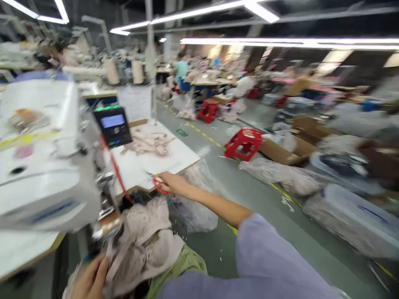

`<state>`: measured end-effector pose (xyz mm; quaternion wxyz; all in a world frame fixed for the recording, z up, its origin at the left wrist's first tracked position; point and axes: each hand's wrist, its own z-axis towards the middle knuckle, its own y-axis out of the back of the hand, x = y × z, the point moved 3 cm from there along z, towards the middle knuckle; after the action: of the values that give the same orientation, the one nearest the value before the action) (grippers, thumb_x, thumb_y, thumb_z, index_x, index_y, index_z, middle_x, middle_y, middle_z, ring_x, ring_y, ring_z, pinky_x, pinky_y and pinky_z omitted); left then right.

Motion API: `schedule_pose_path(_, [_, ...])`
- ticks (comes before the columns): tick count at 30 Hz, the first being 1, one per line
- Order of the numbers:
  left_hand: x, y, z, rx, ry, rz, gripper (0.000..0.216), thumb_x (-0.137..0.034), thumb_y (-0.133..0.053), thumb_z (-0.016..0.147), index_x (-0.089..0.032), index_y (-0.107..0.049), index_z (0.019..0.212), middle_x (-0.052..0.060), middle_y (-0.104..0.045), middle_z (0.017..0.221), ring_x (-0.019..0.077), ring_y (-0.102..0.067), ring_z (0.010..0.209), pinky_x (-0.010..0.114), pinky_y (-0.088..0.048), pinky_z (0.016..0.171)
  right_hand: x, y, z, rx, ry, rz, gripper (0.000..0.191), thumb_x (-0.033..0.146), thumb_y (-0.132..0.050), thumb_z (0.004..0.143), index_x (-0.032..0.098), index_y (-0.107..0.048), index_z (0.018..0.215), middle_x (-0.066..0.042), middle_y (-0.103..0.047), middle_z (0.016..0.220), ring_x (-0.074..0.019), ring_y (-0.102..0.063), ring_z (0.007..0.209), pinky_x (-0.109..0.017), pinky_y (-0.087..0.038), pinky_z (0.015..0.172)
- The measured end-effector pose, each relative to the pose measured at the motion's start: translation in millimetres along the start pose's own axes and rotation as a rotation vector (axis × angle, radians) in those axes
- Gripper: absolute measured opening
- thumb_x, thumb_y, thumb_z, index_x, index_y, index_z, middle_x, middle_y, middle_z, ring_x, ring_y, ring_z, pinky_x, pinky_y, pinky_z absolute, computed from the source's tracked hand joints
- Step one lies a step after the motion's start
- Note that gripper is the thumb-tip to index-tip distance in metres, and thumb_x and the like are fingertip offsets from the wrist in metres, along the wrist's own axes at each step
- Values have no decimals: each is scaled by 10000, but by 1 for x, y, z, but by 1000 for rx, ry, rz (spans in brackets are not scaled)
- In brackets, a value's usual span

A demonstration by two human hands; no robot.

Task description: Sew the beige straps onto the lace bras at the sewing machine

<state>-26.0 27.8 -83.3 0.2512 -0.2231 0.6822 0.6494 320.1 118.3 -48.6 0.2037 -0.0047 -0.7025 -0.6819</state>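
Observation:
My right hand [175, 183] grips a pair of scissors [161, 190] with red handles over the front right edge of the white table [183, 155]. The scissor blades point left across the tabletop. At the lower left, my left hand [92, 279] is closed on the edge of a beige bra [157, 251], its fingers blurred. The bra is bunched over my lap with its moulded cups showing, and green cloth [191, 259] lies under it. Beige straps [152, 143] lie in a loose pile on the table, beyond the scissors.
A white sewing machine [40, 166] fills the left side, with a control panel [112, 124] behind it. A clear plastic bag [199, 207] hangs by the table. Red stools [244, 144], cardboard boxes [286, 149] and bagged goods line the floor at right. A person [181, 68] sits far back.

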Motion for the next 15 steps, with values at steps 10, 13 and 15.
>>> schedule_pose_path(10, [-27,0,-25,187,321,-825,368,-492,-569,896,-159,-713,957,20,-683,789,145,-561,686,226,-421,623,106,-70,-137,-41,245,354,381,308,-593,913,237,-530,1282,-120,-640,1208,-262,-670,1039,-395,-589,812])
schedule_pose_path(13, [-31,3,-33,214,296,-814,342,-460,-554,915,-157,-704,971,17,-668,803,136,-541,692,219,-403,621,124,-74,-127,-99,285,352,398,297,-605,910,216,-522,1291,-129,-642,1199,-274,-652,1088,-410,-584,846])
schedule_pose_path(15, [-34,5,-35,233,263,-759,315,-423,-529,928,-159,-696,974,18,-661,814,138,-536,700,220,-395,615,129,-73,-116,-99,302,371,395,283,-612,904,216,-525,1284,-123,-645,1204,-270,-646,1093,-408,-580,852])
